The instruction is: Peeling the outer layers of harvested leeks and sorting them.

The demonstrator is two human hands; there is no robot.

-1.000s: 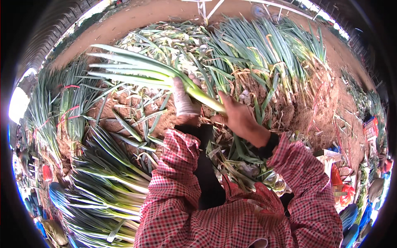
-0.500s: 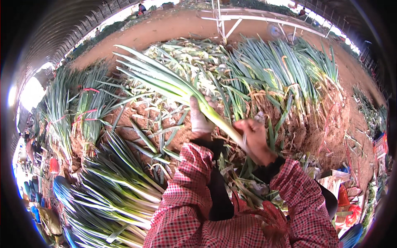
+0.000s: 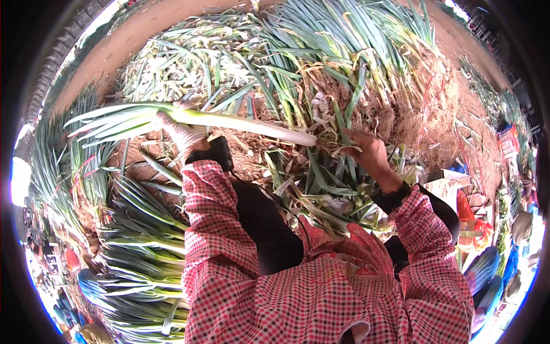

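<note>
While left grip (image 3: 184, 132) clasps leek (image 3: 220, 119) | leaves (image 3: 117, 119) left | stem (image 3: 263, 128) right

The leek (image 3: 246, 122) partly hides the fingers (image 3: 184, 105) of the left hand (image 3: 184, 131).

Brown earth floor (image 3: 114, 53): loose leaf litter (image 3: 186, 66), rooted leeks (image 3: 366, 57), red-tied bunches (image 3: 89, 180)

No text, labels, brands, numbers or signs legible in view.
</note>
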